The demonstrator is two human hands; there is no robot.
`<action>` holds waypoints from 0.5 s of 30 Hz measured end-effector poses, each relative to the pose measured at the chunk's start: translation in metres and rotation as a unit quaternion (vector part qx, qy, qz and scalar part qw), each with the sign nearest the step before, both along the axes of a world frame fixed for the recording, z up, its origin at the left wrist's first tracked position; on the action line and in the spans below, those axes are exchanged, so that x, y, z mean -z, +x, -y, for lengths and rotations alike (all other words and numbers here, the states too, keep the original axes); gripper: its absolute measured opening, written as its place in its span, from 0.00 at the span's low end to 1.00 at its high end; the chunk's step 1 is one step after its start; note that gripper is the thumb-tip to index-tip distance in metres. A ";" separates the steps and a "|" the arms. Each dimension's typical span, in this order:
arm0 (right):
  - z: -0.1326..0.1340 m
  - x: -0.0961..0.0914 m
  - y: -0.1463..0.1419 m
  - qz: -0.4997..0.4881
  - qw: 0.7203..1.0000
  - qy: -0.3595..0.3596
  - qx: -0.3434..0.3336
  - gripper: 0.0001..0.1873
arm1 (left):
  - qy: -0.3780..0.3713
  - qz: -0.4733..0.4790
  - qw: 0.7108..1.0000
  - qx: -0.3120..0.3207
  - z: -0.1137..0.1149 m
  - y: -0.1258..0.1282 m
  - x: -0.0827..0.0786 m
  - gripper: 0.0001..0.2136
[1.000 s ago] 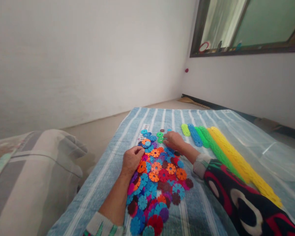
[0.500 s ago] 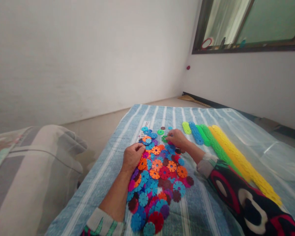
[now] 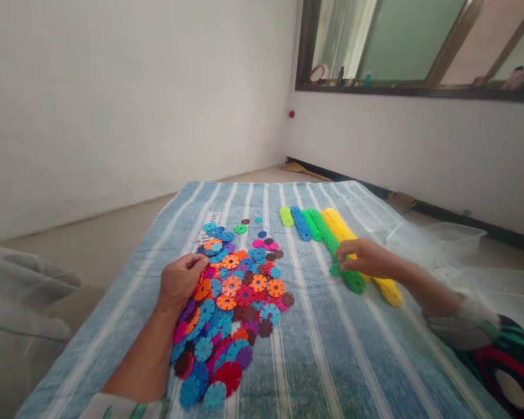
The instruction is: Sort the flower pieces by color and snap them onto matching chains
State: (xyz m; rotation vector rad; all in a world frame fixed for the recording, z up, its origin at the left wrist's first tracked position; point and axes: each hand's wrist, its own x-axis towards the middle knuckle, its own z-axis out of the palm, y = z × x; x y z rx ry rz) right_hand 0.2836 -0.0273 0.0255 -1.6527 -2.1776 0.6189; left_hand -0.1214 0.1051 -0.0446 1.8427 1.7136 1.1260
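Observation:
My right hand (image 3: 364, 256) is over the rows on the right, its fingers pinching a green notched disc (image 3: 335, 269). Right beside that disc lies the long row of overlapping dark green discs (image 3: 325, 233). My left hand (image 3: 183, 280) rests against the left edge of a mixed pile of flower-shaped discs (image 3: 245, 295), thumb and forefinger pressed together. What those fingers hold, if anything, is hidden. Orange, blue, red, purple and brown discs make up the pile. A yellow row (image 3: 388, 291) runs partly beneath my right hand.
Shorter lime (image 3: 287, 216) and blue rows (image 3: 301, 223) lie farther left of the green ones. Clear plastic boxes (image 3: 458, 235) stand along the right side. A striped blue cloth (image 3: 314, 361) covers the table. Grey fabric (image 3: 21, 302) drapes something at the left.
My right hand has gone from the pile's far end rightward to the green row, carrying a green disc. My left hand stays at the pile's edge. The view has turned right.

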 end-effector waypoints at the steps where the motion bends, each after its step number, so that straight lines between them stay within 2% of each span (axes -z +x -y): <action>1: 0.009 0.002 0.008 0.007 1.000 -0.003 0.012 0.04 | 0.001 -0.002 1.000 -0.001 -0.001 0.000 0.000 0.12; 6: 0.036 0.018 0.031 0.055 0.998 -0.010 0.038 0.03 | -0.002 -0.010 1.000 -0.009 -0.002 -0.001 -0.002 0.11; 15: 0.040 0.037 0.034 0.105 0.993 0.014 0.048 0.03 | -0.007 -0.017 1.000 -0.014 0.004 0.001 -0.011 0.11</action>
